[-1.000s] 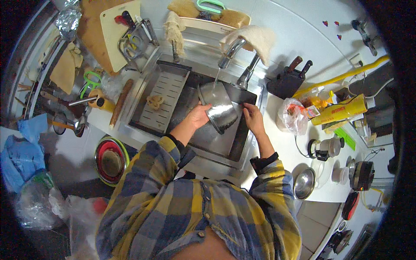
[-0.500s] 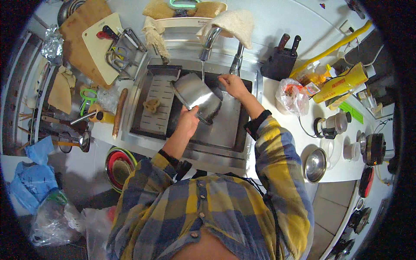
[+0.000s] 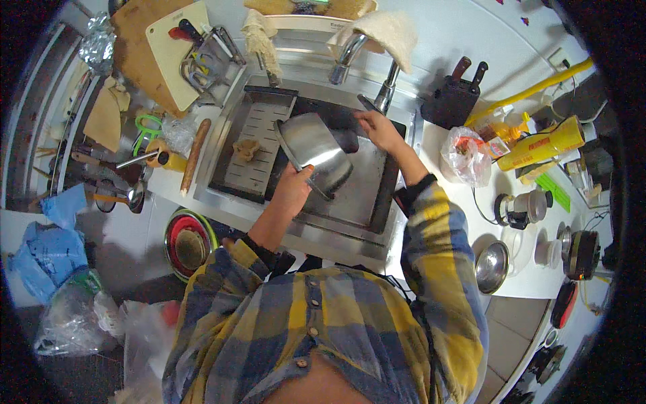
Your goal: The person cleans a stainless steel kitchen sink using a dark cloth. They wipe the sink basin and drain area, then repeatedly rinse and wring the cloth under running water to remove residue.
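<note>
Kitchen: pale wall (image 3: pixel 457 34) across the top, white bench (image 3: pixel 528 279) down the right of the frame.
Sink (image 3: pixel 360 195): one, mid-frame.
Pot (image 3: pixel 313 145): one, steel, held over the sink at mid-frame, tilted on its side, flared rim toward the lower left.
Left hand (image 3: pixel 289 192): pinching that rim, thumb showing, other fingers mostly hidden from me.
Right hand (image 3: pixel 380 131): up and right of the pot, fingers bunched near the one tap (image 3: pixel 346 60); whether they pinch anything I can't tell.
Handling: wet steel could slip, I'd judge; a firm thumb and low hold over the sink suit best, the left wrist doing the turning.
Knife block (image 3: pixel 447 101): one, upper right, two knife handles (image 3: pixel 461 67).
Chopping boards (image 3: pixel 165 60): two, upper left.
Slotted tray (image 3: pixel 266 131): one, left of the pot, carrying one beige lump (image 3: pixel 247 149).
Steel bowl (image 3: pixel 491 266): one on the bench, lower right.
</note>
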Demonstrator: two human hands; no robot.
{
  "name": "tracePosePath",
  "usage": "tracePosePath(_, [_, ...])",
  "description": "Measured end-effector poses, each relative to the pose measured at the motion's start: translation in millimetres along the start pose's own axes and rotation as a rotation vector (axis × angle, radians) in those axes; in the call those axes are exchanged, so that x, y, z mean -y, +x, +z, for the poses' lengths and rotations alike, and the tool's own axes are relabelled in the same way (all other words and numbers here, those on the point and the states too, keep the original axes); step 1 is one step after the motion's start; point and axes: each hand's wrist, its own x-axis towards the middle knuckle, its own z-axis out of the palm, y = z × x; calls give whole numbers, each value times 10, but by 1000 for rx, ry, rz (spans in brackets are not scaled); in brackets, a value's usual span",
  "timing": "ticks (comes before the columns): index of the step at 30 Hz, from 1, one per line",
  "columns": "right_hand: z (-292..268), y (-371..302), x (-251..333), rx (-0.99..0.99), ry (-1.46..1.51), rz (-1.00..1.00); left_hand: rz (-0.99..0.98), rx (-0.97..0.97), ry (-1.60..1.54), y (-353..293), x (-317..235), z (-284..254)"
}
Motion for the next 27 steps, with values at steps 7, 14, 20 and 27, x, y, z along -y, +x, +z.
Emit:
tracePosePath(7, [12, -1228, 131, 61, -310, 104, -39, -96, -719, 21, 39, 177])
tracePosePath(14, [480, -1788, 496, 68, -331, 206, 56, -35, -840, -23, -77, 457])
tracePosePath(20, [361, -1638, 668, -149, -267, 314, 122, -38, -672, -274, -302, 889])
tracePosePath(27, [369, -1720, 160, -516, 305, -30, 279, 321, -347, -461, -257, 1101])
